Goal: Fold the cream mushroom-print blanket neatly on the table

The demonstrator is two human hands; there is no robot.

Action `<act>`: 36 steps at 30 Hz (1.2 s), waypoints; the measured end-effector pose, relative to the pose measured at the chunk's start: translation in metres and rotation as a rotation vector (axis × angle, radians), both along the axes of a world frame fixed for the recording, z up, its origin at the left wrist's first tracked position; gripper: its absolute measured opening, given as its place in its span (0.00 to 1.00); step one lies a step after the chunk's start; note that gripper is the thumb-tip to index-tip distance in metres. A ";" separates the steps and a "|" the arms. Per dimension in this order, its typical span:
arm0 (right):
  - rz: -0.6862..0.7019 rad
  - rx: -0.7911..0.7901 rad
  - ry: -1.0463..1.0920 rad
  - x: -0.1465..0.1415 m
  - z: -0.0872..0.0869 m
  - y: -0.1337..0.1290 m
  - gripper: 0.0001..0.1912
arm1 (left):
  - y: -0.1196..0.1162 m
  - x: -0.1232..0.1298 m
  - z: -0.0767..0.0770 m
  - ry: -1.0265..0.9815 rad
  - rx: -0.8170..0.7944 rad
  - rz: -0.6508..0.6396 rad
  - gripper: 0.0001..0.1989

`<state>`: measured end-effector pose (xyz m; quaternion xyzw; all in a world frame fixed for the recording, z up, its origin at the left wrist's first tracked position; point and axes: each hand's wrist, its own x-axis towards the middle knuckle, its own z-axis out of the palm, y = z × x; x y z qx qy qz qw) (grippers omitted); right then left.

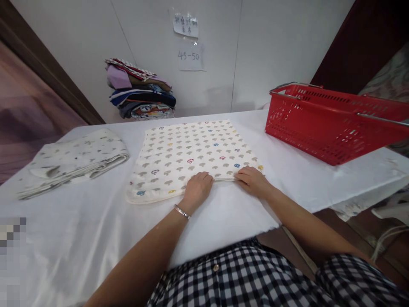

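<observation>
A white cloth with a mushroom print (191, 149) lies folded in layers in front of me on the table. At its near edge, my left hand (198, 187) is closed with the fingers on top and the thumb hidden. To the right, my right hand (254, 181) pinches the same near edge, fingers over the print. Between the two hands, the thin stacked layers of the edge show. The cloth's near left corner rests flat on the table.
A second folded white cloth (79, 155) lies at the left of the white-covered table (128, 238). A red basket (319, 119) with metal handles stands at the right. Behind the table is a stack of folded fabrics (142, 91); paper signs (191, 56) hang on the wall.
</observation>
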<state>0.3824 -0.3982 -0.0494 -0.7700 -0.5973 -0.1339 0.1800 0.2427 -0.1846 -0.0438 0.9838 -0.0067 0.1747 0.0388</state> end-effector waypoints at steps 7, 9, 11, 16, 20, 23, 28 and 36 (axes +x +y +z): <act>-0.072 0.095 -0.122 0.006 -0.010 0.003 0.12 | -0.002 -0.001 0.001 0.066 0.020 -0.016 0.12; -0.077 0.100 -0.142 0.006 -0.011 0.004 0.12 | -0.002 -0.001 0.002 0.078 0.014 -0.031 0.11; -0.074 0.104 -0.160 0.006 -0.011 0.004 0.12 | -0.002 -0.001 0.004 0.084 0.017 -0.040 0.10; -0.099 0.144 -0.183 0.011 -0.009 0.009 0.13 | 0.000 0.007 0.007 0.046 0.095 -0.032 0.12; -0.117 0.146 -0.197 0.014 -0.009 0.013 0.13 | 0.003 0.014 0.002 0.009 0.165 -0.034 0.12; -0.054 0.055 -0.169 0.011 -0.009 0.012 0.14 | 0.003 0.013 -0.005 0.029 0.169 -0.051 0.12; -0.044 -0.006 -0.071 0.004 -0.005 0.009 0.13 | 0.000 0.006 -0.005 0.013 0.119 -0.062 0.12; -0.045 -0.089 -0.088 -0.006 0.004 0.015 0.11 | -0.002 0.005 0.001 0.043 0.125 -0.027 0.10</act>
